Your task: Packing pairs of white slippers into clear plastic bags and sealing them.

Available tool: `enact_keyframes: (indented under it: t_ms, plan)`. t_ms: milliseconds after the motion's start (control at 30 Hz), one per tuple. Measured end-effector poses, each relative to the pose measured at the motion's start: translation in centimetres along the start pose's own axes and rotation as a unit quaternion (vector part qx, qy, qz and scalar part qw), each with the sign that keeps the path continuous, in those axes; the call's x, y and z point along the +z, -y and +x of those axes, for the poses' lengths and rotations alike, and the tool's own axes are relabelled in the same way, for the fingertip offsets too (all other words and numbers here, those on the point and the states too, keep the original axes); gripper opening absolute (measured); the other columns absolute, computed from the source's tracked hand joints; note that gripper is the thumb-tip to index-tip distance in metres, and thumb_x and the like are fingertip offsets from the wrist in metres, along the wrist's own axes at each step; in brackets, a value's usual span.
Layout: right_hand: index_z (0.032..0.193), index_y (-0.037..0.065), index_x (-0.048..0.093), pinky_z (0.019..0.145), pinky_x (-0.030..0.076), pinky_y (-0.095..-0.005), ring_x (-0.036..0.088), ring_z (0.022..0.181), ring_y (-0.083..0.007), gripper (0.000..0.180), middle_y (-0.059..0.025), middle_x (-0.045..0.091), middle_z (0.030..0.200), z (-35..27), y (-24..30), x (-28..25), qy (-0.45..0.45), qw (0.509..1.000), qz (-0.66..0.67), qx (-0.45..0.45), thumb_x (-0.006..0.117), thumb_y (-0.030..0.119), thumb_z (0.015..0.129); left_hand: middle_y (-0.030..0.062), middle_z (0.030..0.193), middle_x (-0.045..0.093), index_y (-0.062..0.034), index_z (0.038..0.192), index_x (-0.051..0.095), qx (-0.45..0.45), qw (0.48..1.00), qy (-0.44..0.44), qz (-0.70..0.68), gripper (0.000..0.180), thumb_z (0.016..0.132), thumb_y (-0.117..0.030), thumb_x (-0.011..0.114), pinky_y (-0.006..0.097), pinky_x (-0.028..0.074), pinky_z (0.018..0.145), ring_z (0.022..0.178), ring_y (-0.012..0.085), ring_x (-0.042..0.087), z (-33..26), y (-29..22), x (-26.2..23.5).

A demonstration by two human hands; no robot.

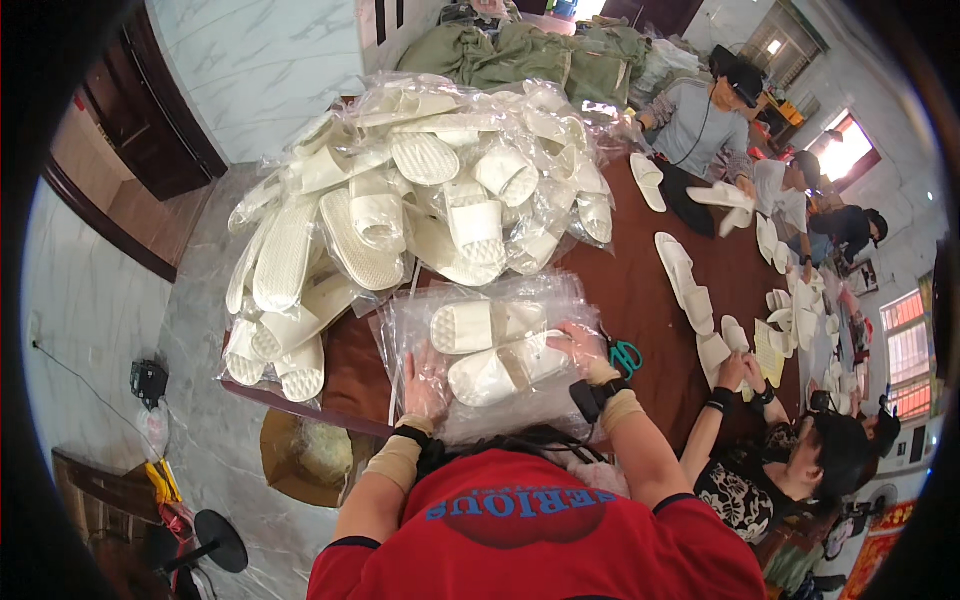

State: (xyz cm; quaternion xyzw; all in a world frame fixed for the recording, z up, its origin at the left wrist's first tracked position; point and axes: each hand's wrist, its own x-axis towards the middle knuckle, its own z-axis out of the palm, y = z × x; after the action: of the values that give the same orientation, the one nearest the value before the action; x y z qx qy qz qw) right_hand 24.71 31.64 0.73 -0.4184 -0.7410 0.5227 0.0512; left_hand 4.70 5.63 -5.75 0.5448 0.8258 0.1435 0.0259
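Observation:
Two white slippers (487, 375) lie side by side in front of me, on a stack of clear plastic bags (470, 425). My left hand (427, 388) rests on the plastic just left of their toe ends, its fingers stretched out and holding nothing. At the slippers' other end, my right hand (580, 350) closes around the heel of the nearer slipper. Whether the pair lies inside a bag or on top of one, I cannot tell.
A tall heap of bagged white slippers (385, 215) covers the table's far left. Teal scissors (625, 358) lie right of my right hand. Loose slippers (683, 285) line the brown table (625, 290), where co-workers handle more. A cardboard box (295, 460) stands on the floor at left.

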Motion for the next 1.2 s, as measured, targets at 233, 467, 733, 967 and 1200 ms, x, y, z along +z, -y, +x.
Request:
enact_keyframes:
  t_ms: [233,467,733,967,1200]
  plan:
    - [0.116,0.002,0.058,0.09,0.044,-0.033,0.056,0.103,-0.0206,0.047,-0.0102,0.06,0.112,1.9,-1.1,1.8,-0.024,0.996,0.08,-0.032,0.07,0.029,0.08,0.012,0.142,0.041,-0.0101,0.131,0.05,-0.001,0.999,0.033,-0.015,0.054,0.081,-0.03,0.056,0.053,0.007,0.114,0.139,0.0289,0.023,-0.3,0.4,0.8]
    - [0.12,0.002,0.057,0.088,0.045,-0.0295,0.056,0.103,-0.0173,0.045,-0.0067,0.062,0.111,2.9,-2.3,1.1,0.109,0.99,0.088,0.001,0.07,0.025,0.083,0.0105,0.142,0.042,-0.0118,0.13,0.051,0.012,0.998,-0.05,-0.03,0.051,0.081,-0.027,0.055,0.054,0.011,0.113,0.138,0.03,0.028,-0.7,1.8,2.9]
    - [0.124,0.006,0.056,0.097,0.04,-0.034,0.051,0.116,-0.0252,0.045,-0.0119,0.056,0.125,1.8,-4.8,1.1,0.077,0.992,-0.095,-0.017,0.065,0.029,0.086,0.0176,0.129,0.052,-0.0038,0.112,0.062,0.003,0.962,-0.065,-0.266,0.029,0.083,-0.002,0.057,0.038,0.04,0.102,0.124,0.0326,0.047,-2.3,6.1,-4.2]
    - [0.114,-0.001,0.058,0.085,0.046,-0.0322,0.059,0.098,-0.0202,0.045,-0.012,0.063,0.107,3.0,-2.6,1.0,0.076,0.99,-0.039,-0.114,0.07,0.028,0.082,0.0165,0.128,0.054,-0.0025,0.117,0.059,-0.091,0.926,-0.206,-0.304,0.032,0.084,-0.002,0.056,0.039,0.042,0.099,0.122,0.0328,0.049,-0.5,3.3,-9.2]
    - [0.111,-0.002,0.059,0.082,0.047,-0.031,0.06,0.094,-0.0178,0.044,-0.0121,0.065,0.1,2.9,-2.3,0.1,0.033,0.997,0.022,-0.062,0.074,0.023,0.078,0.0091,0.153,0.022,-0.0188,0.145,0.032,-0.102,0.994,-0.032,0.009,0.069,0.086,-0.046,0.054,0.056,0.015,0.111,0.141,0.0305,0.018,-0.9,2.8,-1.8]
